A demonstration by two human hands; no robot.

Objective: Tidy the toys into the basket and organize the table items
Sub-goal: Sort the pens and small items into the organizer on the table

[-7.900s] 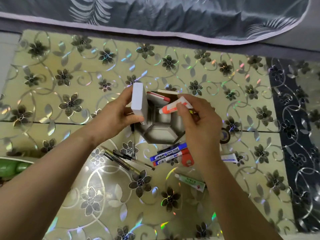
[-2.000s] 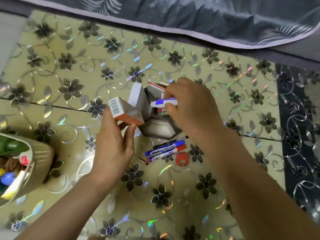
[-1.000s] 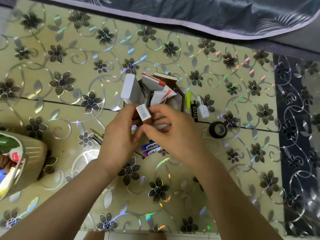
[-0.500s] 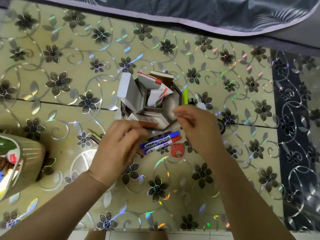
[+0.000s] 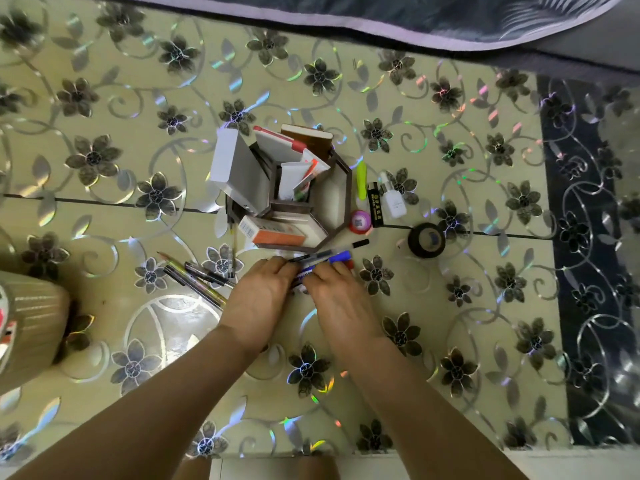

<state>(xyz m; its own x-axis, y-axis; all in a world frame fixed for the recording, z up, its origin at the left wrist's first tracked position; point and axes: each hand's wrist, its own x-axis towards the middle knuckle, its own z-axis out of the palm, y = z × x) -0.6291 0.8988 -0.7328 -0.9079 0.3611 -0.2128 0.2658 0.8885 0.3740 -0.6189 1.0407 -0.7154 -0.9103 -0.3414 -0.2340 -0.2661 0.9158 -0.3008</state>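
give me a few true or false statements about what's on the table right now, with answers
1. The left hand and the right hand are both on the markers in front of the organizer. True.
2. The black tape roll lies on the table, right of the organizer. True.
3. The orange box lies loose on the table. False: it sits in the organizer's near compartment.
4. The white dropper bottle is inside the organizer. False: it is outside, to its right.

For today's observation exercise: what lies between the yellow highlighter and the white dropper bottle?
A black tube with yellow lettering lies between them, shown in the head view.
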